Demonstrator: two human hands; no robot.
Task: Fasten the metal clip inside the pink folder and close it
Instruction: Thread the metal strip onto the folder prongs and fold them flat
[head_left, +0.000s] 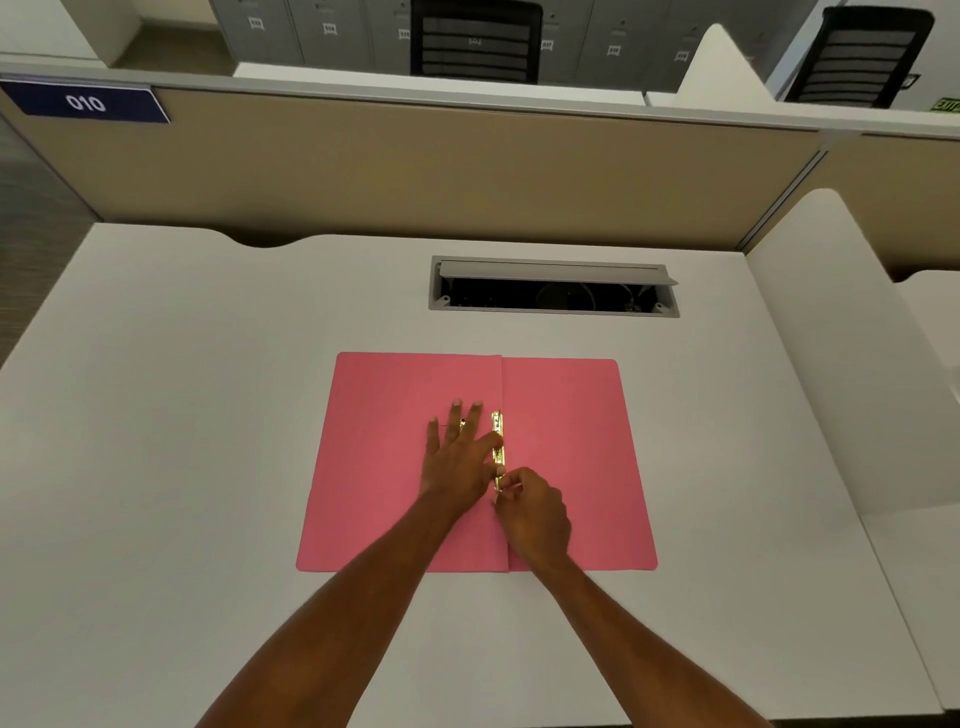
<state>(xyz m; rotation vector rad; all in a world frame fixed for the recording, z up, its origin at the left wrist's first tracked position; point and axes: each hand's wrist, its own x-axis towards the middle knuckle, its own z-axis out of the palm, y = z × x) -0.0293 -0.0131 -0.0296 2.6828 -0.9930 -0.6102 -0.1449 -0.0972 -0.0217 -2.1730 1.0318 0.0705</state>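
Observation:
The pink folder (566, 441) lies open and flat on the white desk (208, 415). A thin gold metal clip (497, 423) runs along its centre fold. My left hand (460, 457) lies flat on the left leaf with fingers spread, and its index finger presses on the middle of the clip. My right hand (532, 512) is curled just right of the fold, its fingertips pinching the clip's near end. The lower part of the clip is hidden under my fingers.
A grey cable box (553, 286) with its lid raised is set into the desk behind the folder. A tan partition (415, 166) closes off the back, and a white divider (852, 338) stands on the right. Black chairs and grey lockers show beyond.

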